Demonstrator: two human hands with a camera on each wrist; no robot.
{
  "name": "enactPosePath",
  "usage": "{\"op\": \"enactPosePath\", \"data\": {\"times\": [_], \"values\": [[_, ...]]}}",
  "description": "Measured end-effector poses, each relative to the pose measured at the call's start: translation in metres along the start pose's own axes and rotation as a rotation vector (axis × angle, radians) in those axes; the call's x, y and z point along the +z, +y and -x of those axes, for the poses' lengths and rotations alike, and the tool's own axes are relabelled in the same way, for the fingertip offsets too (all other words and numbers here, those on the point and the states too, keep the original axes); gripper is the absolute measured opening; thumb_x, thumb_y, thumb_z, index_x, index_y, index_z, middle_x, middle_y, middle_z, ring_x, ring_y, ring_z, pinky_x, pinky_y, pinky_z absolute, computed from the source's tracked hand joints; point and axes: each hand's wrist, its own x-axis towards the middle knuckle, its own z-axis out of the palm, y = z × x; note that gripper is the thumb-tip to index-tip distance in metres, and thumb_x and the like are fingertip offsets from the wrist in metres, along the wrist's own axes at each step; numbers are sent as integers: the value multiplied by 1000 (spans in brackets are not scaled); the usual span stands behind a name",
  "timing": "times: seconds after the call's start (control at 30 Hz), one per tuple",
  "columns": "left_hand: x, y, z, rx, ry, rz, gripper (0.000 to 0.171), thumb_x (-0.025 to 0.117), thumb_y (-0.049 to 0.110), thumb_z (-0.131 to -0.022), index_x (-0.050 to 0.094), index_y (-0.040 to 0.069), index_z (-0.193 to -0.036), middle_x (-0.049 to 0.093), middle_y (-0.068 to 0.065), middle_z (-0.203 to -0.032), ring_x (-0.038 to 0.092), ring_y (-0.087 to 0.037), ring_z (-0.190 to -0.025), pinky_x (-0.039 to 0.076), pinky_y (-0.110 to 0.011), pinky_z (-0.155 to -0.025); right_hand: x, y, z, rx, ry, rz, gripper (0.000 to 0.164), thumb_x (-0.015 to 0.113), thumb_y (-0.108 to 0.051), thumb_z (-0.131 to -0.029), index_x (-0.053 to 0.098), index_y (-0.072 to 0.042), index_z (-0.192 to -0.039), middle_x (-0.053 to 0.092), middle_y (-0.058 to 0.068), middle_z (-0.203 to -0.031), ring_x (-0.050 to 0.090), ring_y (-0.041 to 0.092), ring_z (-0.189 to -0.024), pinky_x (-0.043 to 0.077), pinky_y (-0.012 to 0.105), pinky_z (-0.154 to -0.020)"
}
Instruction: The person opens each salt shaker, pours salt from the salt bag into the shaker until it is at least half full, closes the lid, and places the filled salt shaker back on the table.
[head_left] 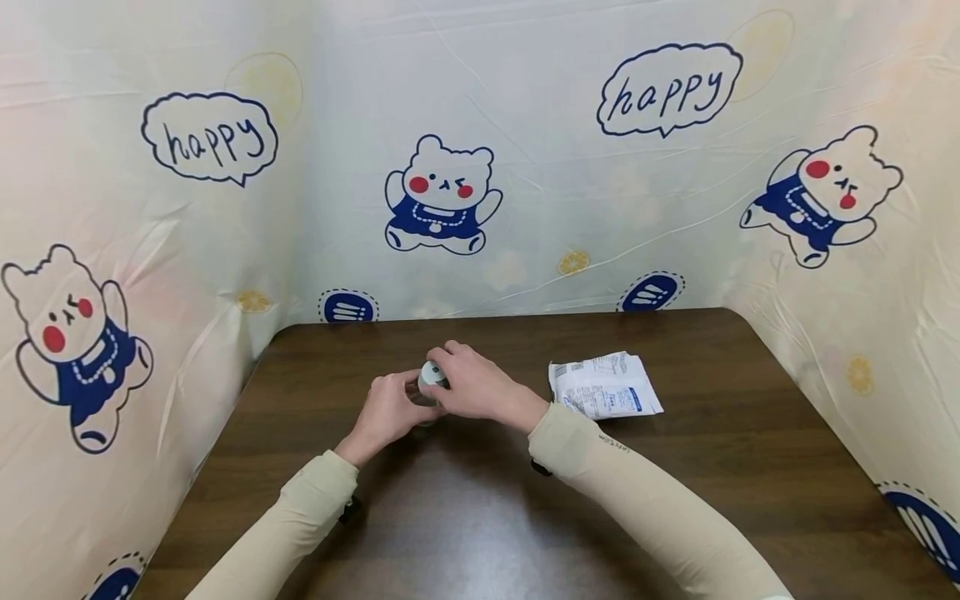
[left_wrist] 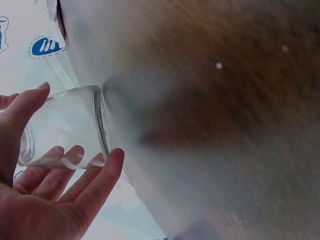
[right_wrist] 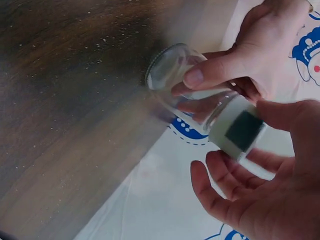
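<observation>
A clear glass jar stands at the far middle of the table, and my left hand grips its body, thumb on one side and fingers on the other. My right hand holds a pale lid with a dark square on it between thumb and fingers. In the right wrist view the lid sits at the jar's mouth; whether it is screwed down I cannot tell. Through the glass no contents show. The head view has most of the jar hidden behind both hands.
A white printed packet lies on the brown wooden table, right of the hands. Behind the table and along both sides hangs a pale curtain printed with cartoon bears.
</observation>
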Motion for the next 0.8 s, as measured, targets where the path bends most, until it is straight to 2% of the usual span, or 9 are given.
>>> {"op": "enactPosePath", "data": {"times": [0.1,0.17,0.37,0.43,0.63,0.8], "values": [[-1,-1,0,6,1,-10,50,95,30,-78,77,9,-120,78,-4,-109,75,-25,-98,60,-46,-84,-2,0,1,-49,-16,18,43,68,-27,-103,60,-9,-142,57,10,-123,56,21,-103,53,34,-88],[-1,-1,0,15,2,-13,50,95,29,-79,77,9,-120,78,-5,-109,75,-24,-97,60,-45,-83,-2,0,1,-52,-10,20,44,69,-28,-103,60,-9,-142,58,10,-123,56,22,-104,54,35,-88],[0,-3,0,21,-2,-2,50,95,28,-79,77,10,-121,78,-1,-107,73,-20,-95,60,-43,-82,2,-1,2,48,30,11,62,70,-56,-97,60,-9,-137,61,7,-118,57,18,-97,54,32,-77],[1,-2,0,17,-3,-5,49,96,30,-78,77,11,-120,78,1,-105,72,-18,-94,60,-42,-81,3,-1,2,72,40,10,63,69,-60,-97,61,-9,-133,61,6,-115,57,18,-93,53,30,-74],[1,-1,0,1,-8,2,52,96,31,-78,77,11,-122,78,0,-108,74,-19,-96,60,-42,-81,3,0,2,82,58,5,53,71,-54,-99,64,-9,-124,61,4,-108,56,16,-88,51,27,-69],[0,-1,-1,-11,-16,19,57,96,30,-78,75,9,-126,77,-4,-113,75,-23,-100,60,-44,-85,2,0,2,52,60,-7,47,74,-45,-98,66,-8,-127,63,6,-110,58,15,-90,54,27,-74]]}}
